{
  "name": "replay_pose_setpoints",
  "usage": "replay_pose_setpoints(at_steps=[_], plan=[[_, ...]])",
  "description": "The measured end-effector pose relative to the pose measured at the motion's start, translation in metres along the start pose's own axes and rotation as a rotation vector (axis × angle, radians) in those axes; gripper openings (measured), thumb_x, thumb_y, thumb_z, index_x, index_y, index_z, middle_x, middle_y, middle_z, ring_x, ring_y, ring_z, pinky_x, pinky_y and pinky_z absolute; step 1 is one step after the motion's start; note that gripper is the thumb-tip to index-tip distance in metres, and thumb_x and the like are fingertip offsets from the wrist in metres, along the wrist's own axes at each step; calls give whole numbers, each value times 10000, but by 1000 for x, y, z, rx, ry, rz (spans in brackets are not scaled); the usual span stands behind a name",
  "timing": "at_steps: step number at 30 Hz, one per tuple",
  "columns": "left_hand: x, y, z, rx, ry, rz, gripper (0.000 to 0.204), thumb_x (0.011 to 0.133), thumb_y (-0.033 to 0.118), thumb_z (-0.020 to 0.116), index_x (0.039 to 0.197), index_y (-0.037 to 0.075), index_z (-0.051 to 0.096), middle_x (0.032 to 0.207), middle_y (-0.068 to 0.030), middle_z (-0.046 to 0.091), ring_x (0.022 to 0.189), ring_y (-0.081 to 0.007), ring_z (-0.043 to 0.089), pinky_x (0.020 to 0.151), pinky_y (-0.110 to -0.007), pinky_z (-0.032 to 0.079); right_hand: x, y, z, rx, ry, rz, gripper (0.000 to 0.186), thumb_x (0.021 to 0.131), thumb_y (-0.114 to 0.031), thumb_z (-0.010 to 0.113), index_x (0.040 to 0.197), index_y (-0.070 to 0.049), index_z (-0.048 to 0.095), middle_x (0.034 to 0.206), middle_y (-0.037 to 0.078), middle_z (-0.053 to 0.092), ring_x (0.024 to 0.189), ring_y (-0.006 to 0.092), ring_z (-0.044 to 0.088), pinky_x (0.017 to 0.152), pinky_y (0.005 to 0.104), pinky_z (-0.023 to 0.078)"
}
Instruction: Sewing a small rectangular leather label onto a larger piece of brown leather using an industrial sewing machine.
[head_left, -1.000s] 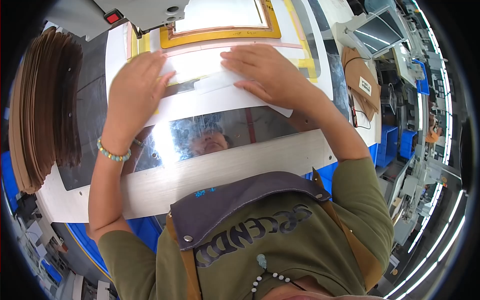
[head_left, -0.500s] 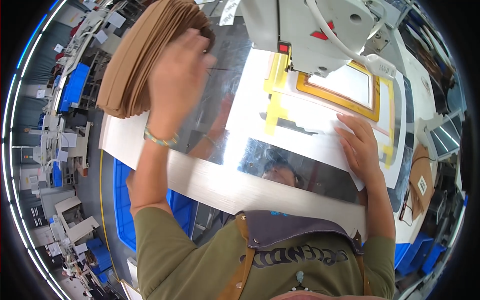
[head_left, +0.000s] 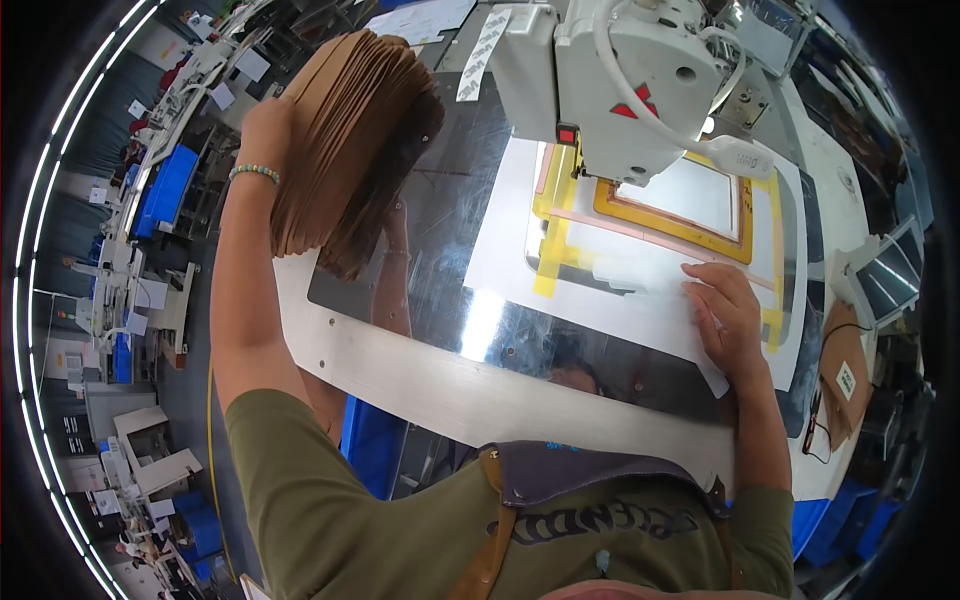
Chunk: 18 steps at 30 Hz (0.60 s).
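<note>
A thick bundle of brown folded pieces (head_left: 345, 140) stands at the left on the dark, shiny plate (head_left: 440, 280). Against its outer left side lies my left hand (head_left: 265, 132), wrist bent, with the fingertips hidden. My right hand (head_left: 727, 318) rests over the white sheet (head_left: 500, 250) at its right front part, fingers stretched forward and slightly apart. A little beyond those fingers is a yellow frame (head_left: 690, 228) around a pale panel. Yellow tape strips (head_left: 552, 258) cross the sheet on the left. Above the frame hangs the white sewing-machine-like head (head_left: 640, 100).
A pale metal front edge (head_left: 430, 385) borders the plate, with a blue bin (head_left: 372, 440) below it. Brown pieces with a white label (head_left: 845, 380) and a dark cord lie at the right. A patterned paper strip (head_left: 485, 55) hangs beside the machine. Other workbenches line the left.
My left hand has moved from the bundle's inner right side to its outer left side. The bundle sits further right. My right hand stays nearly where it was; the whole view has shifted a little.
</note>
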<state>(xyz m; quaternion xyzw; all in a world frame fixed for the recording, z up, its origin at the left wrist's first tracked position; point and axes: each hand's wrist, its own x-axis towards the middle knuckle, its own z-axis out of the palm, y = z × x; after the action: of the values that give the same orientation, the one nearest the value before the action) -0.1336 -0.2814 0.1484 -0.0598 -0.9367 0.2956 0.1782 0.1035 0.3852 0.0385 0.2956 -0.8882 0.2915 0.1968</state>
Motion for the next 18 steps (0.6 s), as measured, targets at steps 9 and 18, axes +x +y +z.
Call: replay_pose_setpoints(at_steps=[9,18], plan=[[35,-13,-13,-296,-19,-346,330,966,250,592,990,-4,803,1078,-254,769,994,-448,741,937,-499,589,-1,6,-2,-37,38,-3,90,929,-12,709,992,30,757,1143,149,763,1055,334,693,947,424,542],[-55,134,-89,-610,403,26,183,954,149,669,843,11,716,982,-170,720,894,-391,700,797,-484,562,-3,5,2,-41,6,1,76,915,-24,728,977,15,747,1142,136,761,1048,332,697,928,430,543]])
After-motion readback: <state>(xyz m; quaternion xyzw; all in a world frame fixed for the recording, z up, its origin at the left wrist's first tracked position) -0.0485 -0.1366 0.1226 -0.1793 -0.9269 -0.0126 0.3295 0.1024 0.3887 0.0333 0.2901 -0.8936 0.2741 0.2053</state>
